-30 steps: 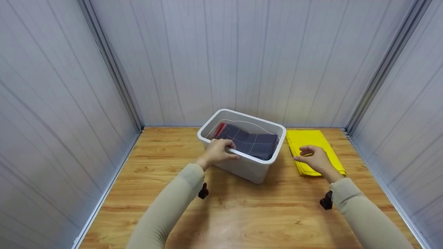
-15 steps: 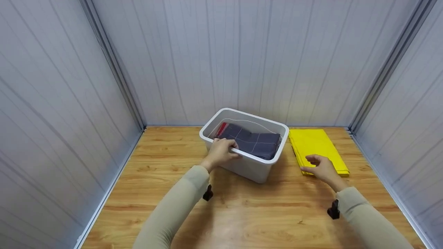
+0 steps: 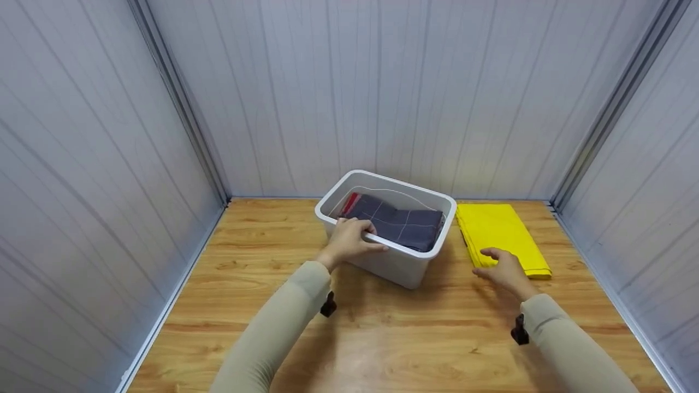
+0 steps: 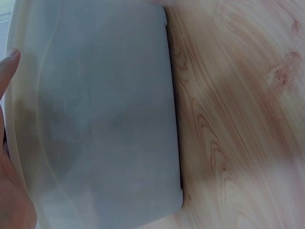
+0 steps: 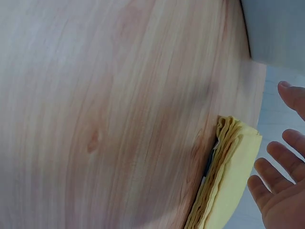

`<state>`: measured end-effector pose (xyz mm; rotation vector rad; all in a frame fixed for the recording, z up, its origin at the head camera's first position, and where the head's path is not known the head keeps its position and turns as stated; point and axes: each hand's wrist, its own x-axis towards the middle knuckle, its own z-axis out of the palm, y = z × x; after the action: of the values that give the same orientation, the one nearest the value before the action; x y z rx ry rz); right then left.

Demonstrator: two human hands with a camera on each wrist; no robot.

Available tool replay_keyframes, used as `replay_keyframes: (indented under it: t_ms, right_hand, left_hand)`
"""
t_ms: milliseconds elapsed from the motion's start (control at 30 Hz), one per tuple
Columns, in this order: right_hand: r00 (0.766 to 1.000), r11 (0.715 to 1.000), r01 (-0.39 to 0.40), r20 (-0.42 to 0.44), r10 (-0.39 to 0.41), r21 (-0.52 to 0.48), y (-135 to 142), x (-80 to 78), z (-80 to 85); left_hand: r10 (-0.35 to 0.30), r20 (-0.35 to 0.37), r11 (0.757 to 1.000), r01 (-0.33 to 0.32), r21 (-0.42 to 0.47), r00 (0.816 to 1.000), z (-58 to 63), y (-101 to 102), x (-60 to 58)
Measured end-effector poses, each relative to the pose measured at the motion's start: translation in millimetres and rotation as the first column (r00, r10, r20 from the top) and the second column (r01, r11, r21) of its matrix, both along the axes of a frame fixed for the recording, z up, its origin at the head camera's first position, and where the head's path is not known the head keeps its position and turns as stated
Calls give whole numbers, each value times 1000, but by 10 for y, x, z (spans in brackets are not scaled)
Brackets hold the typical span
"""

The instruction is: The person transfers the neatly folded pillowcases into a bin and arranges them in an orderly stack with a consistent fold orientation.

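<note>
A white plastic bin (image 3: 382, 267) stands on the wooden surface, and a folded dark blue checked cloth (image 3: 418, 229) lies inside it. At the bin's near rim my left hand (image 3: 348, 239) grips the edge, fingers over the inside and thumb along the outer wall. The left wrist view shows the bin's outer wall (image 4: 109, 109) close up. My right hand (image 3: 505, 271) hovers by the near left edge of a folded yellow cloth (image 3: 499, 229), its fingers spread and holding nothing. In the right wrist view the layered folds of that yellow cloth (image 5: 233, 167) lie beside the fingers.
Something red (image 3: 351, 203) shows at the left end inside the bin. Pale panelled walls enclose the back and both sides of the wooden surface (image 3: 262, 262). The yellow cloth lies just right of the bin, near the back wall.
My right hand has moved slightly down toward the yellow cloth's near edge, and its fingers have spread apart. My left hand stays on the bin's rim; the head view has shifted a little.
</note>
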<state>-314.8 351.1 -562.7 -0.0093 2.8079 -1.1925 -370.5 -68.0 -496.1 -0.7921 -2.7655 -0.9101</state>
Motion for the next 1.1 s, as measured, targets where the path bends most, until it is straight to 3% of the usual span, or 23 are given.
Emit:
replay_keyframes:
  t_ms: [367, 900, 1100]
  right_hand:
    - [995, 997, 43, 82, -48, 58, 64, -162, -157]
    - [996, 980, 28, 77, -43, 195, 32, -206, -291]
    - [999, 973, 24, 16, -29, 231, 29, -249, -314]
  left_hand:
    - [11, -19, 1000, -11, 9, 1000, -18, 7, 11]
    - [26, -35, 1000, -27, -14, 999, -16, 19, 32]
    - [33, -39, 999, -33, -4, 999, 1, -1, 36]
